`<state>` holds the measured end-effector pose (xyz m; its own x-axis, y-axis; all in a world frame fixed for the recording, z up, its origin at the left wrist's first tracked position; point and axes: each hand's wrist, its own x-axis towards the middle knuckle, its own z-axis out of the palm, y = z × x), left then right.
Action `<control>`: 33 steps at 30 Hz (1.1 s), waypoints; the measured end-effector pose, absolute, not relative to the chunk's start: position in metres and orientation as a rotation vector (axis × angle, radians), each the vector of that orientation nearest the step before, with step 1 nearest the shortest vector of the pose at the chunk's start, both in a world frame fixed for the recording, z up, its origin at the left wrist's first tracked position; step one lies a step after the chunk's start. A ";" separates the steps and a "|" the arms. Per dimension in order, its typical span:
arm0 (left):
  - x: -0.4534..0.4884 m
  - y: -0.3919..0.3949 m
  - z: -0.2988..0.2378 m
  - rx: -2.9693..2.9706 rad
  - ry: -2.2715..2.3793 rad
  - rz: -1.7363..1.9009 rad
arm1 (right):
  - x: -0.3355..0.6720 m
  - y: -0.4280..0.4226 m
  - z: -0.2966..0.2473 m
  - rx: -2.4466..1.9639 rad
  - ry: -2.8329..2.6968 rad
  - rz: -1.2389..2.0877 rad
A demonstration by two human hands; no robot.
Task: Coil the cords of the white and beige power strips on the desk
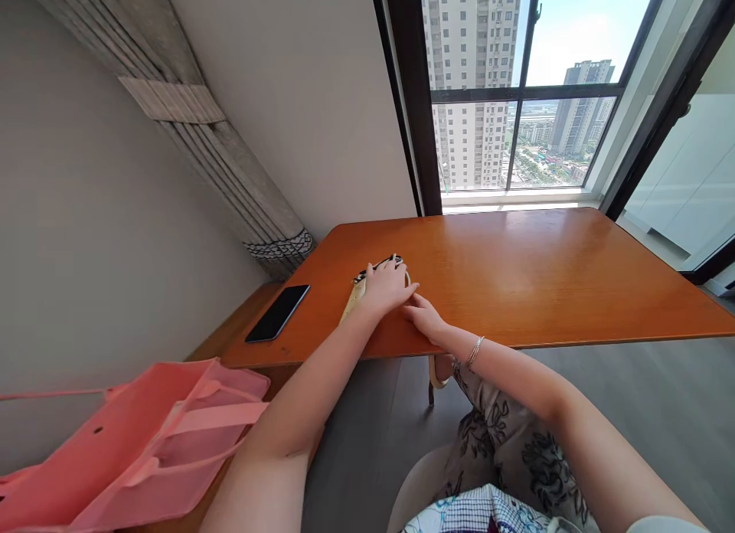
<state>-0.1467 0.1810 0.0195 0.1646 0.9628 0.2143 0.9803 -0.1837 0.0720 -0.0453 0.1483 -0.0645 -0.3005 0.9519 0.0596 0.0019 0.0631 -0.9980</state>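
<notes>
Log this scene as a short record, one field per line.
Left hand: over a pale yellow item with black-and-white trim, mostly covered
Right hand: beside the left; contact with the item unclear
Right wrist: thin silver-coloured bracelet
Surface: glossy orange-brown wooden table
Left of item: black rectangular phone, lying flat, screen dark
Lower left: open pink bag with straps
Background: gathered grey curtain, dark-framed window

Your table point(517, 280) is smooth, glossy wood, and your phone point(278, 313) has a smooth, shiny face. Your bag point(138, 441) looks matt and soft, like felt; the curtain point(230, 165) is dull cloth, your bracelet point(475, 352) polished metal. The pouch point(352, 300), mostly covered from your view, may be cloth.
</notes>
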 end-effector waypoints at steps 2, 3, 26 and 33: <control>-0.146 0.156 0.007 -2.334 -1.840 -0.344 | -0.018 0.151 -0.061 -1.064 -1.448 1.407; -0.145 0.147 0.001 -2.352 -1.778 -0.350 | -0.005 0.153 -0.060 -1.080 -1.435 1.402; -0.266 0.197 -0.018 -2.524 -1.567 -0.373 | 0.156 0.187 -0.054 -1.239 -1.446 1.211; -0.257 0.199 -0.016 -2.361 -1.600 -0.218 | 0.185 0.196 -0.050 -1.329 -1.533 1.045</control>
